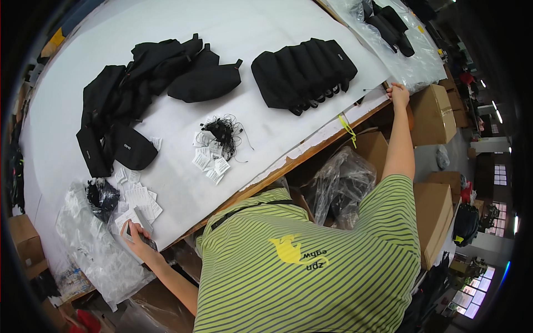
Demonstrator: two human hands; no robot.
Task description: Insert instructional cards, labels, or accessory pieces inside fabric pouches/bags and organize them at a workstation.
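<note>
Lime-green striped shirt (pixel 311 233) cloth covers my torso, closest to the camera and cut off below. Beyond it spreads a broad white tabletop (pixel 177 133), smooth, with a worn wooden edge; fisheye bending darkens and swallows the picture's corners. At upper left on it lies a loose heap of black pouches (pixel 161 69), soft matte fabric, overlapping so much that I cannot count them. Right of the heap, a neat row of black pouches (pixel 302 75) leans together, small loops along the lower side. Crinkled clear plastic (pixel 91 250) sags over the left edge; a brown cardboard box (pixel 433 116) stands beyond the right end. Between heap and row, nearer me, is a wiry tangle of black cords (pixel 225 136) with flat white tags (pixel 208 161). My left hand (pixel 139 246), beside a stack of white cards (pixel 133 217), has its fingers curled round a small dark item (pixel 147 242), mostly hidden. My right hand (pixel 399 95), at the far edge, has its fingertips pinched together on a thin dark cord (pixel 373 90).
</note>
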